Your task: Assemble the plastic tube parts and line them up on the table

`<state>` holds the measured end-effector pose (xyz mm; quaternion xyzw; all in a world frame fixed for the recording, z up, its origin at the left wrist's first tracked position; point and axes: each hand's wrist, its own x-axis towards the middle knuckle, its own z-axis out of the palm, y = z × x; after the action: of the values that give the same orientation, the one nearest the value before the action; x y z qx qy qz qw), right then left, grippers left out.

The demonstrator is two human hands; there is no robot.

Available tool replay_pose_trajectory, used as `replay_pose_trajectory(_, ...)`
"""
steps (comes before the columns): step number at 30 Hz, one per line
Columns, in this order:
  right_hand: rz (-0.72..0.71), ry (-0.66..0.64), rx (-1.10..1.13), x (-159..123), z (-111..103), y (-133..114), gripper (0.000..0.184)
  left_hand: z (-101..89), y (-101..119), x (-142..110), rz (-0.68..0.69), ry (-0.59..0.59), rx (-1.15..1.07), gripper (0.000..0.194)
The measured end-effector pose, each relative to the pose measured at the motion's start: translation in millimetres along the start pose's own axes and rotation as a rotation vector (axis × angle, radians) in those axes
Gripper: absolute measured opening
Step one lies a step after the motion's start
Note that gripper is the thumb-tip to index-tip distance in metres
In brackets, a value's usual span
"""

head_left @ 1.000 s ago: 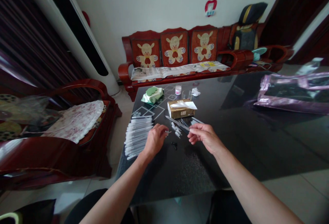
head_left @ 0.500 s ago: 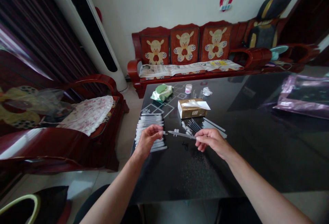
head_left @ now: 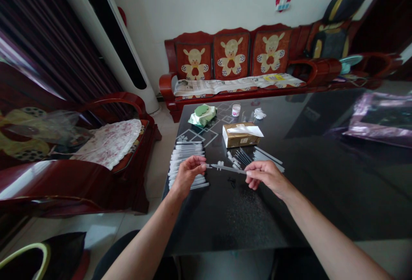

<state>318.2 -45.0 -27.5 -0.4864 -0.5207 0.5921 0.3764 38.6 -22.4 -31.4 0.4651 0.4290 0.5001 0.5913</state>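
My right hand [head_left: 264, 175] pinches the rear end of a slim translucent pen barrel [head_left: 229, 169], whose pointed tip faces left. In the fingers of my left hand [head_left: 189, 173] is a small whitish piece, likely a pen cap [head_left: 208, 166], mostly covered by the fingertips. Barrel tip and cap meet or nearly meet; I cannot tell which. Beneath and beside my left hand lies a row of white pens [head_left: 186, 151]. Past the barrel are several loose white caps [head_left: 233, 160], thin black refills [head_left: 243, 156] and more clear barrels [head_left: 268, 155]. Small black pieces [head_left: 231, 182] lie nearer me.
A tissue box [head_left: 241, 138] stands behind the pen parts on the dark glossy table [head_left: 309, 203]. Farther back are a green wipes pack [head_left: 202, 115], a small white tub [head_left: 236, 109] and a crumpled tissue [head_left: 259, 113]. A purple-edged plastic bag [head_left: 380, 119] lies at right.
The view has turned left. My hands have come closer together, bringing the barrel tip to the cap in my left hand. The pen row and parts have stayed put.
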Motion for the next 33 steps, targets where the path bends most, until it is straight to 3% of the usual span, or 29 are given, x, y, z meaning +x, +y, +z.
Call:
replay_pose_trajectory(8,-0.012,-0.018,-0.020,0.6,3.7,3.5,0.027,4.9,-1.7,-3.3,-0.009,-0.042,0.021,0.030)
replay_pose_trajectory(16,-0.042,0.012,-0.050,5.6,7.1,12.5,0.033,9.3,-5.7,-6.4,-0.006,-0.007,0.039,0.021)
replay_pose_trajectory(33,-0.045,0.027,0.004,2.0,13.1,5.5,0.033,13.1,-12.3,-8.1,0.025,-0.016,0.033,0.016)
